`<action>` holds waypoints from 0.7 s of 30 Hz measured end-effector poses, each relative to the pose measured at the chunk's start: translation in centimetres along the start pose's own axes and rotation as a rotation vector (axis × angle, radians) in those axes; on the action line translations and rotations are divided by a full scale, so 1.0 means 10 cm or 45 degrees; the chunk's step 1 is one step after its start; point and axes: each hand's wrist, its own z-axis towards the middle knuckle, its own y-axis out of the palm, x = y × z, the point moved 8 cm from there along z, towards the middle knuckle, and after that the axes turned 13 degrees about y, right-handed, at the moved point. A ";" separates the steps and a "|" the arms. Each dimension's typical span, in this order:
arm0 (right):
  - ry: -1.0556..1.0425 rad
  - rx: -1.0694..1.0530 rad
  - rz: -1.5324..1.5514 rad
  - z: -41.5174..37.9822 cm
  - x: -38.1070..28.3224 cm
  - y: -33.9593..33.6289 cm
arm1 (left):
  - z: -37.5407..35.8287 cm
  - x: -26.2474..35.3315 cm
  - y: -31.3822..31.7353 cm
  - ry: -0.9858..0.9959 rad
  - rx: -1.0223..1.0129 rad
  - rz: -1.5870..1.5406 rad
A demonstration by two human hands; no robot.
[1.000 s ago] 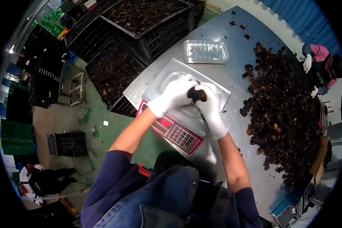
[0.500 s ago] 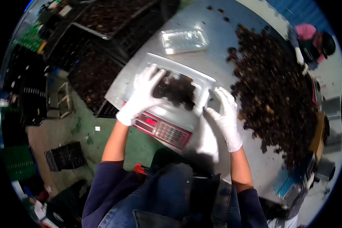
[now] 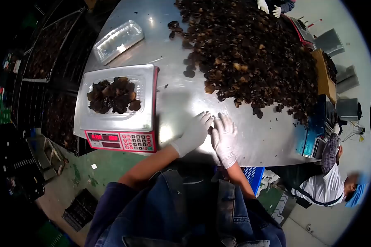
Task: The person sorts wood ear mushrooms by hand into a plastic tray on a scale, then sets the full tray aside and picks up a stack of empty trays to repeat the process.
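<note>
My left hand (image 3: 196,131), in a white glove, is low over the metal table, fingers stretched toward my right hand. Beside it my gloved right hand (image 3: 224,140) lies palm down with its fingers extended. The fingertips nearly meet, and a small dark piece (image 3: 211,129) shows between the hands. To the left stands a red scale (image 3: 142,142) with a silver pan (image 3: 111,123). On the pan, a clear plastic tray (image 3: 138,84) bears a heap of dark brown, leafy pieces (image 3: 113,95).
An empty clear tray (image 3: 119,41) lies behind the scale. A large dark heap (image 3: 255,57) covers the table's back right. Black crates (image 3: 49,78) stand left, a blue basket (image 3: 254,177) below the edge. A person (image 3: 325,185) is at right; another person's gloved hands (image 3: 270,7) show at the top.
Both hands have left the scale's sides and come together to its right, over the table. The view has turned, so the scale appears further left and more of the heap shows.
</note>
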 end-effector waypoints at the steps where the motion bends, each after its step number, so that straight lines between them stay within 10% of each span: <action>1: 0.035 0.106 0.093 0.12 0.10 -0.17 | 0.09 0.05 -0.16 0.013 -0.007 0.001; 3: 0.265 0.346 0.202 0.44 0.58 -0.31 | 0.27 0.07 -0.44 0.000 -0.271 0.255; 5: 0.357 0.451 0.066 0.78 0.73 -0.43 | 0.45 -0.33 -0.66 -0.207 0.474 0.149; 13: 0.193 0.052 0.477 0.43 0.62 -0.18 | 0.51 -0.45 -0.44 -0.149 0.283 0.076; 21: 0.539 0.396 0.676 0.16 1.11 -0.31 | -0.21 -0.22 -0.63 -0.268 0.529 -0.120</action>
